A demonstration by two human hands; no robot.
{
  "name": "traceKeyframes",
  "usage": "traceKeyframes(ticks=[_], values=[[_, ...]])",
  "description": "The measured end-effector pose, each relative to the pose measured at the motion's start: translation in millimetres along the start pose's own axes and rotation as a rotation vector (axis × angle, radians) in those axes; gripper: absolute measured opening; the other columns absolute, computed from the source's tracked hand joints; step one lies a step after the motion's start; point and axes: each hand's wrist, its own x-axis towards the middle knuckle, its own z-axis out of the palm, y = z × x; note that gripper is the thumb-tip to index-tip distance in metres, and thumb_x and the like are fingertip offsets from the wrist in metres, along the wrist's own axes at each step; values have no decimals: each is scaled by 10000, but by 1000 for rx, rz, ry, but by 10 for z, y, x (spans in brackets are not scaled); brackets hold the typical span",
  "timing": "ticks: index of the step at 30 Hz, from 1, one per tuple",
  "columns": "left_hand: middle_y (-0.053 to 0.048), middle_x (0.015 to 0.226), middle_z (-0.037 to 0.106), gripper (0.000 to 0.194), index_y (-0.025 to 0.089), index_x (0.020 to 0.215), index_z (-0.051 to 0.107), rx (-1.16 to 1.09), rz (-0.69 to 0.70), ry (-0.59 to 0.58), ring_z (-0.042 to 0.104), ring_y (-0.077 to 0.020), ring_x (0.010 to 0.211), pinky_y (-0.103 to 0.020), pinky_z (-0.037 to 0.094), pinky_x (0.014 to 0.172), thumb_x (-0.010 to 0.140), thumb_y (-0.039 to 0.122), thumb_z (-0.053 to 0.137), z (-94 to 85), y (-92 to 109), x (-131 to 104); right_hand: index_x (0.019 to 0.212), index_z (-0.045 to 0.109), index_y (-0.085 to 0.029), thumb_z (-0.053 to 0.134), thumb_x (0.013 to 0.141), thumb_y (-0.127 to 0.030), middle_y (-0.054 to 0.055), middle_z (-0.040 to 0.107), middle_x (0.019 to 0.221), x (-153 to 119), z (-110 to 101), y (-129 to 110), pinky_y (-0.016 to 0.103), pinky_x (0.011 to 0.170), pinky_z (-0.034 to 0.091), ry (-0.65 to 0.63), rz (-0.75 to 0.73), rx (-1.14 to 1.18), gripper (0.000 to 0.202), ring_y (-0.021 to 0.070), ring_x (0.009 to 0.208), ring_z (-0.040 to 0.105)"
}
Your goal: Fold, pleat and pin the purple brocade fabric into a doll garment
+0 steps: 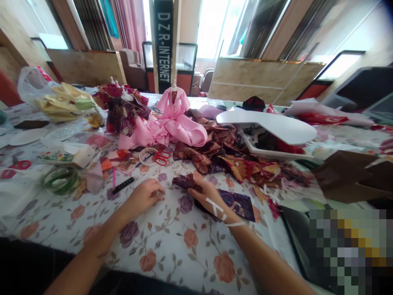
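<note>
My right hand is closed on a small piece of dark purple and brown patterned fabric, above the floral tablecloth. Strips of white tape are stuck across the back of that hand and wrist. A flat dark purple fabric piece lies partly under the right wrist. To the left, my left hand hovers over or rests on the cloth with bent fingers apart, nothing visible in them. Beyond it are red-handled scissors and a small black ruler-like strip.
Behind the hands lie pink fabric, brown fabric and colourful scraps. Green tape rolls sit left. A white curved board and a brown cardboard box are at right. A small pink-dressed form stands behind.
</note>
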Motion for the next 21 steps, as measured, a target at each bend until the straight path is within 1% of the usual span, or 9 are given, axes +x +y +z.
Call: traceKeyframes(ticks=[2, 4, 6, 9, 11, 15, 19, 21], values=[[-45, 906, 604, 149, 208, 901, 705, 50, 27, -78, 555, -188, 833, -303, 435, 773, 767, 257, 662, -14, -35, -107, 668, 545, -179, 568, 755, -311, -32, 442, 563, -14, 112, 34, 231, 515, 316, 13, 8, -28, 160, 124, 543, 400], [-45, 901, 601, 116, 201, 865, 710, 72, 28, -93, 553, -200, 885, -312, 422, 818, 765, 243, 669, -5, -43, -173, 637, 508, -185, 561, 757, -308, -33, 425, 564, -30, 196, 51, 229, 509, 304, 18, 4, -41, 179, 121, 538, 389], [-39, 853, 599, 69, 187, 797, 701, 87, 11, -87, 557, -195, 863, -307, 419, 803, 788, 222, 642, 19, -34, -180, 622, 481, -190, 559, 759, -306, -31, 424, 579, -46, 234, 60, 230, 518, 305, 20, -19, -53, 196, 123, 553, 391], [-32, 801, 604, 111, 179, 730, 672, 133, 8, -98, 555, -190, 830, -302, 410, 776, 811, 168, 597, 67, -27, -126, 604, 443, -195, 555, 765, -310, -29, 422, 588, -67, 229, 72, 234, 542, 314, 25, -64, -70, 227, 129, 576, 398], [-33, 791, 598, 145, 177, 715, 648, 182, 32, -101, 546, -194, 832, -302, 406, 766, 826, 141, 562, 101, -33, -95, 602, 430, -197, 551, 772, -306, -26, 430, 596, -72, 216, 78, 237, 558, 319, 29, -90, -95, 236, 132, 590, 408], [-43, 804, 564, 207, 174, 738, 594, 259, 104, -84, 515, -200, 829, -317, 408, 752, 890, 155, 455, 145, -48, -117, 596, 405, -200, 549, 780, -292, -22, 443, 617, -68, 207, 85, 242, 568, 311, 23, -141, -162, 251, 131, 595, 413], [-51, 851, 551, 229, 181, 751, 550, 231, 142, -95, 508, -204, 854, -341, 419, 783, 921, 197, 397, 109, -83, -206, 602, 383, -204, 540, 784, -290, -22, 435, 623, -64, 207, 88, 242, 568, 307, 16, -156, -174, 256, 130, 590, 404], [-51, 882, 561, 217, 190, 755, 538, 180, 133, -74, 516, -207, 896, -350, 420, 826, 921, 209, 400, 63, -115, -252, 599, 373, -204, 540, 781, -287, -23, 431, 623, -63, 208, 92, 241, 564, 306, 16, -156, -175, 261, 128, 587, 397]])
